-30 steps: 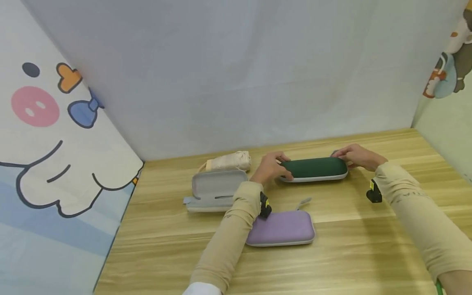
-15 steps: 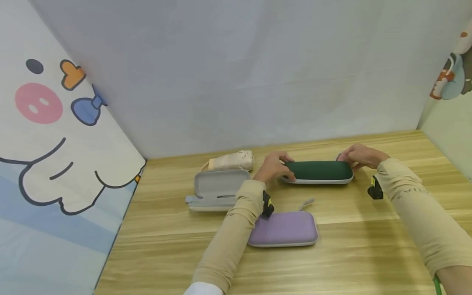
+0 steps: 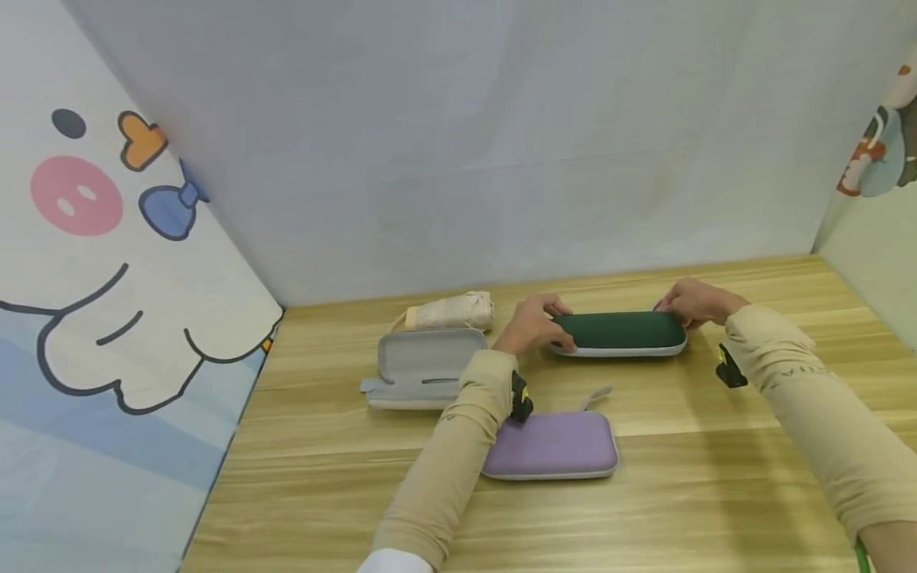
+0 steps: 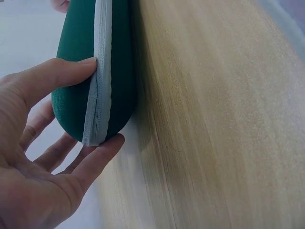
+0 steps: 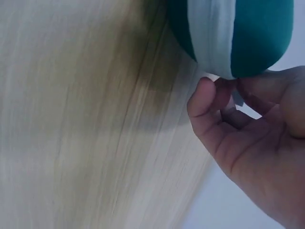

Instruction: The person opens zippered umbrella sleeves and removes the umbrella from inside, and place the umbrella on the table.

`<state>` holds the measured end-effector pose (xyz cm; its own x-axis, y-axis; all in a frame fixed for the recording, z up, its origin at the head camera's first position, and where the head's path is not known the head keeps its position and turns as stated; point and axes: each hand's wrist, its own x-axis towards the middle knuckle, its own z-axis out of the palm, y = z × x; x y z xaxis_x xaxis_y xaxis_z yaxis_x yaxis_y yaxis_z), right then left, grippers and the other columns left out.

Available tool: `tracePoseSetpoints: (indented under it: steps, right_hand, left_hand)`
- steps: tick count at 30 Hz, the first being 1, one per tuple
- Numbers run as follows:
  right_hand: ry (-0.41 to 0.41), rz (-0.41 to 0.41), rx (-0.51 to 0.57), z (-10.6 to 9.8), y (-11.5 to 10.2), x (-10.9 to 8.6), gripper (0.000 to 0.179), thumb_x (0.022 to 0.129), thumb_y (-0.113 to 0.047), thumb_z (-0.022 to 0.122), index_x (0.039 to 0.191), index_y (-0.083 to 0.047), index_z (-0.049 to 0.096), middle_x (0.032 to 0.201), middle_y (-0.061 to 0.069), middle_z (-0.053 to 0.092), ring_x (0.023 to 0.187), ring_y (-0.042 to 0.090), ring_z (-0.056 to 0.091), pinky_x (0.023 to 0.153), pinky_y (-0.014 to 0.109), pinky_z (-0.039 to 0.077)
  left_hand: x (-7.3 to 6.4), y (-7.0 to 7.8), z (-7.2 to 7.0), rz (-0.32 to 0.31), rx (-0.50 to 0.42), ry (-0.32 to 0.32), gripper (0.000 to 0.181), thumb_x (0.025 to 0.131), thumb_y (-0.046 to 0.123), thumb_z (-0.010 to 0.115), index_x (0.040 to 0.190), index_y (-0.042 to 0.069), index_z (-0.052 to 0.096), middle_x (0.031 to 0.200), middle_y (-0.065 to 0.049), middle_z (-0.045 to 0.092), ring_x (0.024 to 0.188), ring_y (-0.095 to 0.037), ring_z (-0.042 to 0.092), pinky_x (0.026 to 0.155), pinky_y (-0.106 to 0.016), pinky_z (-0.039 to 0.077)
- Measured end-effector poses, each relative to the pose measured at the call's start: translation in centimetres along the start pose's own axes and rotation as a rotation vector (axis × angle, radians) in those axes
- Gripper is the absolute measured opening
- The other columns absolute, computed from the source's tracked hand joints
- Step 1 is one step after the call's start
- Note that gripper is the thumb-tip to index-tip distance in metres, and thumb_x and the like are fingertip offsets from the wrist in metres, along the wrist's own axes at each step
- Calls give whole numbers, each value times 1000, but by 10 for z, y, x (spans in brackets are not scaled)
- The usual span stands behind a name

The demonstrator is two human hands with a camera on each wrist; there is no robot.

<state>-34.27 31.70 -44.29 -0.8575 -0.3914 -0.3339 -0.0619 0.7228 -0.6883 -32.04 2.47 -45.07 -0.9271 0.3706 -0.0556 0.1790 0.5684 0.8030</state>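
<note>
A dark green zippered case (image 3: 619,330) with a whitish zipper band lies closed near the back of the table. My left hand (image 3: 532,325) holds its left end; in the left wrist view the thumb lies on the zipper (image 4: 97,100) and the other fingers spread round the end. At the right end, my right hand (image 3: 698,304) has its fingers curled close to the zipper band. Between thumb and fingers in the right wrist view sits a small grey zipper pull (image 5: 238,99), mostly hidden by the fingers.
A purple zippered case (image 3: 555,446) with a grey strap lies in front, partly under my left forearm. To the left, a grey case (image 3: 430,356) stands with its lid up. Behind that is a rolled beige fabric bundle (image 3: 451,311). A pale backdrop (image 3: 501,159) rises behind the table.
The green case has shifted slightly right against the left hand. The right hand's fingers have drawn in closer round the grey pull at the case's right end. The left hand keeps its hold.
</note>
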Motion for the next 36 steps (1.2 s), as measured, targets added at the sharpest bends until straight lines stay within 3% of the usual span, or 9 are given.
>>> tracePoseSetpoints:
  steps: [7, 15, 24, 32, 36]
  right_hand:
    - [74, -50, 24, 6, 9, 0, 27, 98, -2, 43, 107, 16, 61, 116, 34, 55, 80, 20, 63, 66, 37, 54]
    - [159, -104, 67, 8, 12, 0, 18, 93, 4, 49, 99, 14, 64, 104, 25, 62, 81, 18, 63, 68, 34, 54]
    - [211, -143, -108, 8, 4, 1, 12, 89, 6, 55, 88, 10, 67, 83, 15, 67, 69, 18, 58, 58, 33, 50]
    - [267, -187, -160, 10, 7, -2, 20, 82, 15, 48, 85, 9, 67, 92, 26, 66, 77, 28, 60, 56, 32, 45]
    - [309, -190, -193, 11, 7, -3, 18, 82, 13, 48, 85, 10, 66, 89, 25, 66, 77, 31, 59, 58, 35, 45]
  left_hand:
    - [-2, 1, 0, 6, -9, 0, 40, 66, 9, 87, 100, 17, 68, 109, -2, 60, 103, -22, 53, 76, -31, 49]
    - [-3, 2, 1, -5, -18, 0, 38, 66, 9, 87, 97, 18, 67, 108, 0, 60, 105, -24, 51, 73, -30, 49]
    - [-3, 2, 1, -15, -13, 5, 38, 65, 9, 87, 97, 17, 67, 105, 1, 60, 101, -22, 52, 74, -30, 49]
    - [-3, 2, 1, -9, -22, 4, 40, 65, 9, 87, 100, 14, 68, 104, 1, 60, 103, -22, 51, 75, -30, 48]
    - [-3, 1, -1, -7, -23, 10, 40, 65, 10, 88, 99, 16, 68, 104, 1, 60, 109, -25, 47, 77, -32, 48]
